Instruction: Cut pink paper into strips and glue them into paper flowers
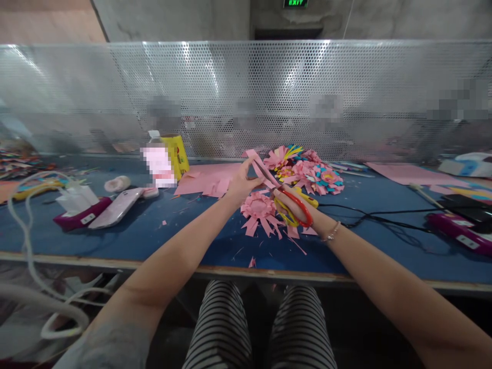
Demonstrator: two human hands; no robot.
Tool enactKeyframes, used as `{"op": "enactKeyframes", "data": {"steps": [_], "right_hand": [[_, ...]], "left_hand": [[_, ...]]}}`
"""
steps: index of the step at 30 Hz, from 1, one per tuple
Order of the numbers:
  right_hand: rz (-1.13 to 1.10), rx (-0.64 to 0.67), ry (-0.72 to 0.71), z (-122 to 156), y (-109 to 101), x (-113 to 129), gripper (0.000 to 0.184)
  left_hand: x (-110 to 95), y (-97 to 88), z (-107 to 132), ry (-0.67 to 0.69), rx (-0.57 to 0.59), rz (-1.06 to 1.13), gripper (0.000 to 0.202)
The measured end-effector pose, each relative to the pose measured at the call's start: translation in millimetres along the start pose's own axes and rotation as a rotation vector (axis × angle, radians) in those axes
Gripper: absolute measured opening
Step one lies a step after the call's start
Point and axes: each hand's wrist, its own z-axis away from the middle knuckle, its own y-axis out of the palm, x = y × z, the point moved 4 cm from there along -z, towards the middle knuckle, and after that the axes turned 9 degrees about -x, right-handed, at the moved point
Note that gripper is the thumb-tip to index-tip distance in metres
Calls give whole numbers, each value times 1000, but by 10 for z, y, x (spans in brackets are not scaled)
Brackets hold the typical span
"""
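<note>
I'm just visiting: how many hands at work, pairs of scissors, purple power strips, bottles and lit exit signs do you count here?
Hands at work: 2 (left hand, right hand)
Scissors: 1 pair
Purple power strips: 2 (left one, right one)
Bottle: 1
Exit sign: 1
Total: 7

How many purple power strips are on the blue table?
2: the left purple power strip, well left of the left hand, and the right purple power strip, near the picture's right edge. More could be hidden.
</note>
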Motion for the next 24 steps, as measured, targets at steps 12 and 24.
{"op": "enactKeyframes", "data": {"steps": [12, 24], "right_hand": [[90, -85, -131, -64, 4, -79, 22], [272, -112, -165, -36, -6, 31, 22]], "left_hand": [[33, -17, 11, -32, -16, -27, 71], [-48, -164, -91, -10, -187, -58, 40]]}}
